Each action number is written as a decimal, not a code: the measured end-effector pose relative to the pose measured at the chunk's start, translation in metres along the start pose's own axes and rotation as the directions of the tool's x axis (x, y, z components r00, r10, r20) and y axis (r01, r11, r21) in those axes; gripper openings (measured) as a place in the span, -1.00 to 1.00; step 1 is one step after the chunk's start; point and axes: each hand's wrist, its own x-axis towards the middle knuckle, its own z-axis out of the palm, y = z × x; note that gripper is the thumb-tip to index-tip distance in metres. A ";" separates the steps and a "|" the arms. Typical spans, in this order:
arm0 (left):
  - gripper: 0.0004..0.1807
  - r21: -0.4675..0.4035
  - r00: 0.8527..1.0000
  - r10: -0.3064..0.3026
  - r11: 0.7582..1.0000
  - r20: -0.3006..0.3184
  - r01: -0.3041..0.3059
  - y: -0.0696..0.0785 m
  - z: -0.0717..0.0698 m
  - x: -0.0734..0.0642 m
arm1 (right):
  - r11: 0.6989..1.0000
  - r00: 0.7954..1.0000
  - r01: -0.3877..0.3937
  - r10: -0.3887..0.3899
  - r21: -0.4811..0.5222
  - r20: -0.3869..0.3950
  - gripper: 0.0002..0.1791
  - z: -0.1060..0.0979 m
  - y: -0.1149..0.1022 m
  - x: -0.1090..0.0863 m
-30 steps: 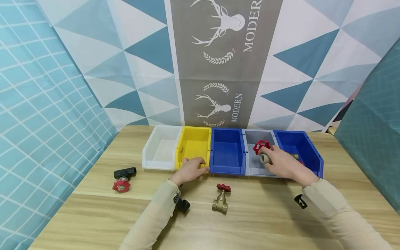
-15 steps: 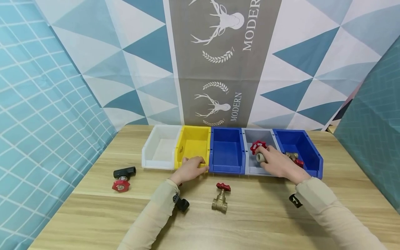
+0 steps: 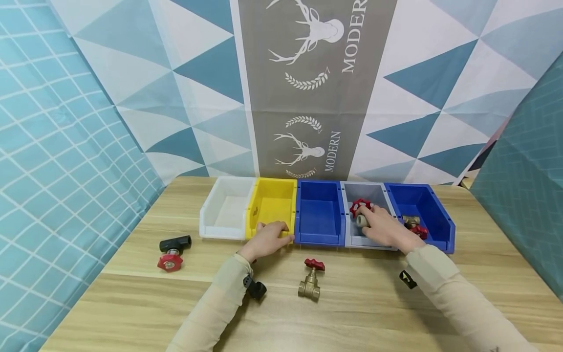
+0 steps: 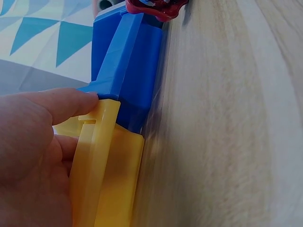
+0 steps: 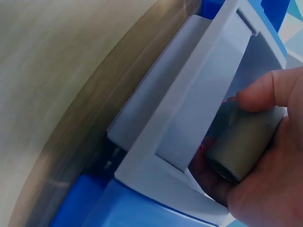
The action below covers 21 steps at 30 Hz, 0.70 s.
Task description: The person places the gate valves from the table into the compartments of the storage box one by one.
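My right hand holds a valve with a grey pipe body and a red handwheel inside the light grey bin. In the right wrist view, thumb and fingers wrap the grey pipe body, just past the bin's front wall. My left hand grips the front edge of the yellow bin. The left wrist view shows its thumb on the rim's corner beside the blue bin, its other fingers partly hidden behind the yellow wall.
A brass valve with a red handwheel lies in front of the middle blue bin. A black valve lies at left, before the white bin. The right-hand blue bin contains a brass valve with red handwheel.
My right hand has moved left and lower into the light grey bin with the grey valve, uncovering the brass valve in the right-hand blue bin. The left hand has stayed in place.
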 end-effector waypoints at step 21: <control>-0.61 0.012 1.000 -0.003 1.000 -0.002 0.003 0.001 0.000 -0.001 | 0.998 0.995 -0.062 0.060 0.026 0.080 -0.51 0.006 0.002 0.013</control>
